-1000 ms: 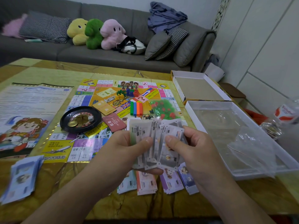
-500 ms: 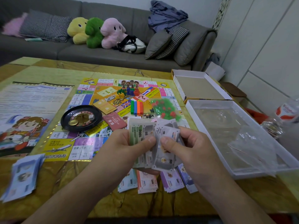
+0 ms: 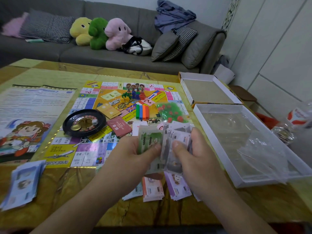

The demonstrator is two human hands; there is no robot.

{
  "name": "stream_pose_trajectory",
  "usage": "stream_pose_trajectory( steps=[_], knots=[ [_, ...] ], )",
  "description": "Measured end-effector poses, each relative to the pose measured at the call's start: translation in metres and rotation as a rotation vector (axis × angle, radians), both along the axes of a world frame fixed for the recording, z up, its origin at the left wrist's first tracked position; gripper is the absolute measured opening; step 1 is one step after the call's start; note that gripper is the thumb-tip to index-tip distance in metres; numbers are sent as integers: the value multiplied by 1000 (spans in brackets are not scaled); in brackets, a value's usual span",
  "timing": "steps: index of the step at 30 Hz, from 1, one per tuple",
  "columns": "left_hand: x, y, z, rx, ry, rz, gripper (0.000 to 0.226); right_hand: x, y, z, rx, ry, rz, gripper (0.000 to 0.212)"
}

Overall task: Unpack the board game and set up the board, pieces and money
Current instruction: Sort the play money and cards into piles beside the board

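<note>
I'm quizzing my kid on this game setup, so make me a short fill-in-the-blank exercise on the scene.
1. Both hands hold a fan of paper ____.
2. The white die lies inside the black ____.
3. On the sofa, the green plush sits between the yellow one and the ____ one.

Missing words: money; wheel; pink
</note>
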State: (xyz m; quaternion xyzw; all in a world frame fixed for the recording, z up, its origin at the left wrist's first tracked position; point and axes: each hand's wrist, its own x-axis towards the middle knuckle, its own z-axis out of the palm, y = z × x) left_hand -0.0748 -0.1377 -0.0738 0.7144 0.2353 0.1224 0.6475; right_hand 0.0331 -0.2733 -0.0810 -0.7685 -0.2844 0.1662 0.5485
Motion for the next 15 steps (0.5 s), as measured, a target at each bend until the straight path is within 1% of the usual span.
stream_pose_trajectory(
  steps=[4,5,8,9,11,13,15],
  knots=[
    [3,-10,-3,46,7,22,18,-16,9,-12,16,-7,24,11],
    [3,-11,-4,73,18,40,18,-18,11,-15,19,-12,14,16],
    [3,-10,-5,137,64,67,19,-22,16,-18,14,19,18,49],
    [3,-11,-5,128,67,72,20,-22,17,-20,21,49,23,51],
    [3,-10,-5,103,74,79,20,-23,18,-18,7,67,59,33],
    [3,-10,-4,30,74,82,18,-20,15,-10,-43,6,77,29],
    [4,-9,-3,-60,63,85,15,-8,5,6,-135,-43,34,28]
  ],
)
